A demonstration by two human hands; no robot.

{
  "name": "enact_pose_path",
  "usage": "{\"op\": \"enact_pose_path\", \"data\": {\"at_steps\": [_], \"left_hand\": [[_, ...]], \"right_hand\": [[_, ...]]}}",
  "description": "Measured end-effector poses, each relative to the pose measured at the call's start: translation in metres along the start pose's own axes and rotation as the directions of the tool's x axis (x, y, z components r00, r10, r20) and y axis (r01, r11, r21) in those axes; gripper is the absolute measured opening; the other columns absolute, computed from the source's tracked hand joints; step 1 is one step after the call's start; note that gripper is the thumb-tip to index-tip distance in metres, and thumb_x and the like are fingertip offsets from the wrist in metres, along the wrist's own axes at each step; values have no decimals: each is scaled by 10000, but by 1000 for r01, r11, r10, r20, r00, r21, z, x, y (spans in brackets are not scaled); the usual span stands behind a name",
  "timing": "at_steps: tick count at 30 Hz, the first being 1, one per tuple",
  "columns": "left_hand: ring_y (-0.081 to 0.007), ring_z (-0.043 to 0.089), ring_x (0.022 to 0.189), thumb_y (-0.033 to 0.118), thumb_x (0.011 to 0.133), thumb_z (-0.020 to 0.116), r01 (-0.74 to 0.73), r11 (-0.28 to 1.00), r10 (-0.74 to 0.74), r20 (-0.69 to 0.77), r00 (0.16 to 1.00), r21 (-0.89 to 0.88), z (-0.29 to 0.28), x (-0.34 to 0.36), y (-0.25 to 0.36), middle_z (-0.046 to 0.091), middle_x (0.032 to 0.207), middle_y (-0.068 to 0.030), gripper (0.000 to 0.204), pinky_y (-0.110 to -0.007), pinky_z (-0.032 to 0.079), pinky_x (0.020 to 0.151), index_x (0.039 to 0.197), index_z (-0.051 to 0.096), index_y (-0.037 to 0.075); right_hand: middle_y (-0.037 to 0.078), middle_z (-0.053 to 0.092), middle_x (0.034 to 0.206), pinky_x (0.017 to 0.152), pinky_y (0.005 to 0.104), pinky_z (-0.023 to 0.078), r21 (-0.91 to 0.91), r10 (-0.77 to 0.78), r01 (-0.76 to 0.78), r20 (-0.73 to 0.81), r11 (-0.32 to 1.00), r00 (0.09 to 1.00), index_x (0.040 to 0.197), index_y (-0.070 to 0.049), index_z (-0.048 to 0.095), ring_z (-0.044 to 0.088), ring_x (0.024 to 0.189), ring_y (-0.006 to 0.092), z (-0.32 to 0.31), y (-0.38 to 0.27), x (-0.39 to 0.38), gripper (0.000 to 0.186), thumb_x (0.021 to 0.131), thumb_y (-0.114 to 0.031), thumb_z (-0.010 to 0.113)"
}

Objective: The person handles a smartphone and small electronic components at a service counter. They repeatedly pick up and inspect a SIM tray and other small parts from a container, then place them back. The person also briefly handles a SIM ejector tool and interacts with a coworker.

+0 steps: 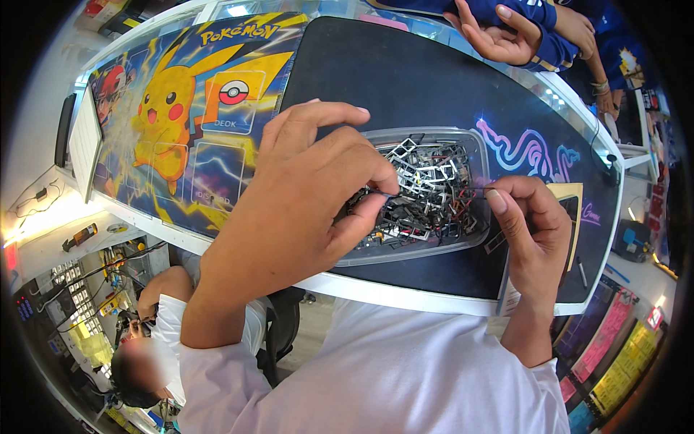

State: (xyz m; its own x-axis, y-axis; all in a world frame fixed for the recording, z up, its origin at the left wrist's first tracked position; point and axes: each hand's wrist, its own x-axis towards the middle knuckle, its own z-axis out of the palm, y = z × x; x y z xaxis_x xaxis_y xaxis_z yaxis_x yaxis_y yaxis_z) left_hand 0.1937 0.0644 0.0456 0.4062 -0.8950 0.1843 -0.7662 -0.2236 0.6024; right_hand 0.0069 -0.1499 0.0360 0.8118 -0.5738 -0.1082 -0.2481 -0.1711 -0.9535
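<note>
A clear plastic tub holds a jumbled heap of small black and silver frame-like parts. Over its left side, my left hand has thumb and forefinger pinched on a small, thin dark piece, with the middle finger raised. My right hand, at the tub's right edge, pinches a thin dark strip between thumb and forefinger. Whether the two held pieces are one is hard to tell against the heap.
The white-edged counter carries a cartoon mat and a black mat. A pen and tan card lie right. Another person's hands are at the far side; a seated person is lower left, beside a chair.
</note>
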Motion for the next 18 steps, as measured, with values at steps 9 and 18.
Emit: {"op": "enact_pose_path", "data": {"at_steps": [9, 18], "left_hand": [[-325, 590, 1250, -16, 756, 832, -62, 997, 55, -150, 987, -40, 7, 5, 12, 736, 987, -16, 335, -434, 451, 1047, 1045, 773, 142], [-298, 586, 1238, 4, 813, 803, -100, 995, 95, -237, 967, -8, 0, 2, 18, 728, 1007, -33, 306, -420, 441, 1050, 1090, 784, 134]], "right_hand": [[-114, 546, 710, 553, 172, 237, 73, 2, -4, 35, 997, 999, 1090, 10, 737, 370, 613, -43, 2, -4, -1, 79, 1032, -43, 742], [-18, 727, 949, 729, 197, 429, -190, -45, 69, 129, 979, 991, 1219, 6, 777, 569, 817, 35, 7, -18, 1, 227, 1097, -145, 661]]}}
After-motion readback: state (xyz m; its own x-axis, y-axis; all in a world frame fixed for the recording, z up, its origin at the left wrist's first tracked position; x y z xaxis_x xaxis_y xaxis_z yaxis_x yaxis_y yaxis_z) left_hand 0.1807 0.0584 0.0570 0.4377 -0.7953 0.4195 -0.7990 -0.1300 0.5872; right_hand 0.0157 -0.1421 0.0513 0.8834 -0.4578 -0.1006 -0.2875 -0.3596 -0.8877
